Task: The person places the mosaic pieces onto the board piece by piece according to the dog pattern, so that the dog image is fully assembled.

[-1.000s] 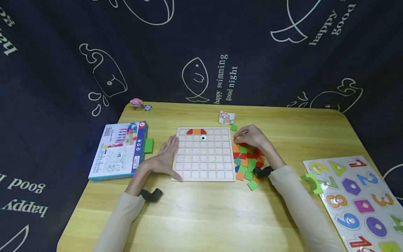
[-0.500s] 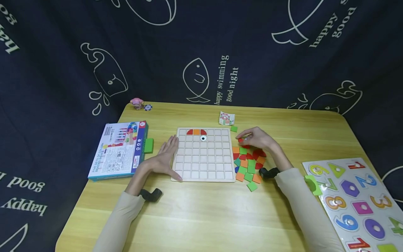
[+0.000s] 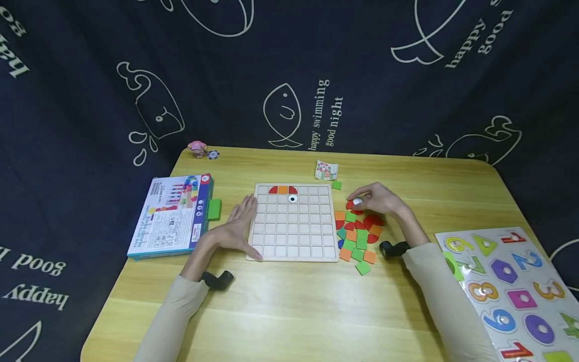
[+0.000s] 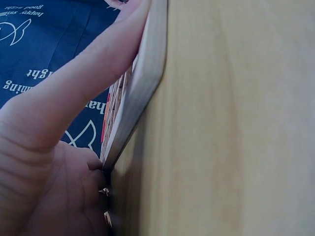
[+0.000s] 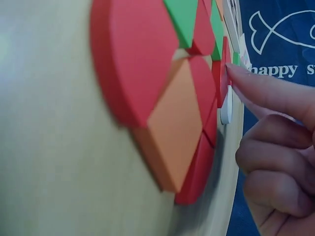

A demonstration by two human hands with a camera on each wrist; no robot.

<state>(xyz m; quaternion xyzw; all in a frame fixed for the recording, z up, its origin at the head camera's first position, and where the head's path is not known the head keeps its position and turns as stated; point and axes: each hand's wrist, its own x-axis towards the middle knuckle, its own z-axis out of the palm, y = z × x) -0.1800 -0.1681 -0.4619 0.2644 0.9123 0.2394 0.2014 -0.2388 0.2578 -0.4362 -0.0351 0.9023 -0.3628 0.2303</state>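
My left hand [image 3: 235, 229] lies spread along the left side of the white gridded board [image 3: 291, 226], its thumb on the near left corner. In the left wrist view, that thumb [image 4: 88, 73] rests along the board's thick edge. At the board's right, my right hand [image 3: 379, 198] pinches a red curved-edge piece [image 3: 350, 205] at the back of the loose pieces. A white round piece [image 3: 357, 201] shows by its fingertips. In the right wrist view, the index finger [image 5: 266, 91] touches the red piece, with the other fingers curled. Red half-rounds, an orange square [image 3: 282, 189] and an eye disc [image 3: 293, 198] sit on the board.
Loose red, green and orange pieces [image 3: 361, 239] lie right of the board. A small pattern card [image 3: 326, 170] lies behind it. A box [image 3: 172, 216] with a green block [image 3: 214, 209] stands left; a number puzzle board [image 3: 511, 286] lies right.
My right hand has shifted rightward, away from the board, and the red piece has moved with it. The white round piece has come into view. The left hand stays on the board.
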